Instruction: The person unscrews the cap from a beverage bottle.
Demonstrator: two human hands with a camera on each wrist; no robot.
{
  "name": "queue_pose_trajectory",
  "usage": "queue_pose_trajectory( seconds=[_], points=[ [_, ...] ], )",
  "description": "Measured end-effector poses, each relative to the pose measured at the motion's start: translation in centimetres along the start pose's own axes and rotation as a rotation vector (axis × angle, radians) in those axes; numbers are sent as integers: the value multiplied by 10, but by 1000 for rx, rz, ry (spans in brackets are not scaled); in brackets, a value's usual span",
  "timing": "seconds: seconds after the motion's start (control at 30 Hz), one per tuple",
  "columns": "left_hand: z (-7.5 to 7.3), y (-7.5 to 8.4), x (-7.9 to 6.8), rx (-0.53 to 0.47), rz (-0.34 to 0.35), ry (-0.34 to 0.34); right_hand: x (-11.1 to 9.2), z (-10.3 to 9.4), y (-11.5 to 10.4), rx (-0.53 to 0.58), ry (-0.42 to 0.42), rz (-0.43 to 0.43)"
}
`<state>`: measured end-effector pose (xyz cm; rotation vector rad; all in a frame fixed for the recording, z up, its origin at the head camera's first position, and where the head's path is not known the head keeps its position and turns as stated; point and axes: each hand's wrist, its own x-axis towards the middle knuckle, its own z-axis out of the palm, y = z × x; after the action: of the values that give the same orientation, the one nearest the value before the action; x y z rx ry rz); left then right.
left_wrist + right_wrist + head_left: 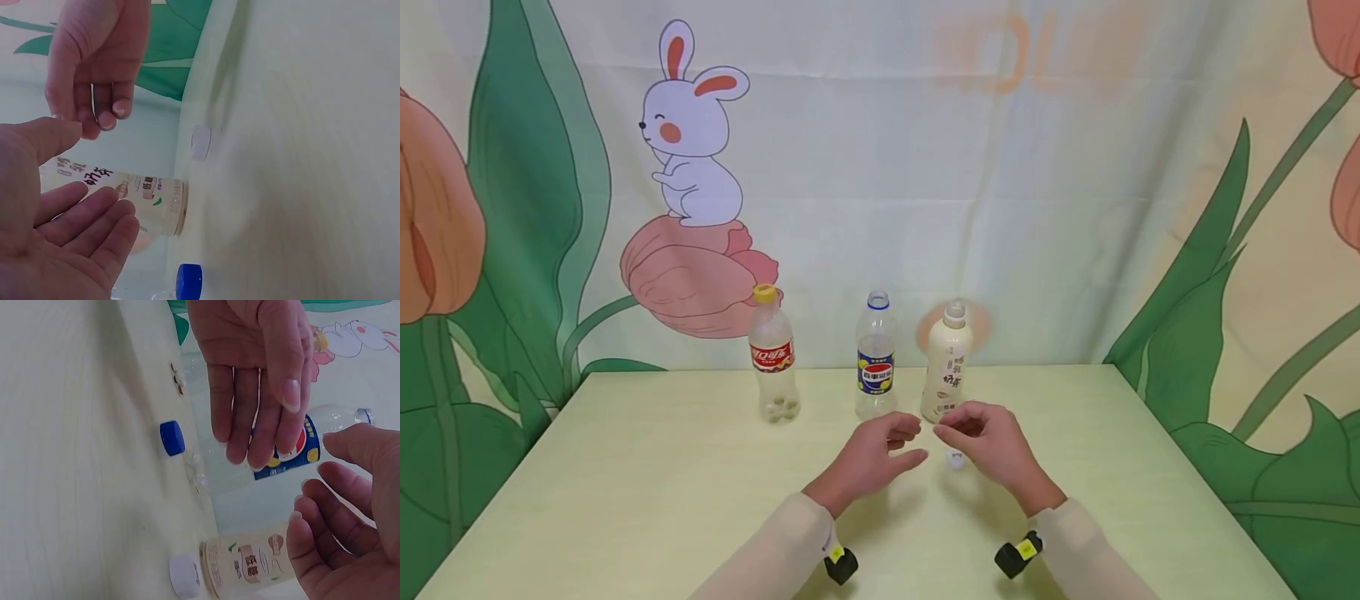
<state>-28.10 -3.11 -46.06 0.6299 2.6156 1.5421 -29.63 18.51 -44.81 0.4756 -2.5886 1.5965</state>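
Both hands hover over the table, palms facing each other, holding nothing. My left hand (871, 457) has loosely bent fingers and thumb apart, in front of a capless cola bottle (876, 337) with a blue label. Thumb and fingertips of my right hand (992, 440) stand close together, in front of a cream milk-tea bottle (947, 367), also uncapped. A white cap (955, 459) lies on the table beside the right hand. In the right wrist view a blue cap (172, 438) lies near the blue-label bottle's base; the left hand hides it from the head view.
Left of the other bottles stands a clear bottle (772, 358) with a red label and yellow cap. The pale table (647, 475) ends at a printed curtain (850, 167) with a rabbit and tulips behind the bottles.
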Motion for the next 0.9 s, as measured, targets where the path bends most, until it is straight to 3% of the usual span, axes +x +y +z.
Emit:
queue_pose_trajectory(
  seconds=[0.2, 0.37, 0.73, 0.9],
  points=[
    [-8, -1, -27, -6, 20, 120, -7, 12, -2, 26, -28, -5],
    [-17, -3, -40, -17, -63, 238, -10, 20, -6, 17, -51, -22],
    [-48, -24, -54, 34, -182, 495, -2, 41, -26, 44, -73, -53],
    [-69, -40, -56, -4, -159, 625, 10, 58, -39, 114, -76, -95]
  ],
)
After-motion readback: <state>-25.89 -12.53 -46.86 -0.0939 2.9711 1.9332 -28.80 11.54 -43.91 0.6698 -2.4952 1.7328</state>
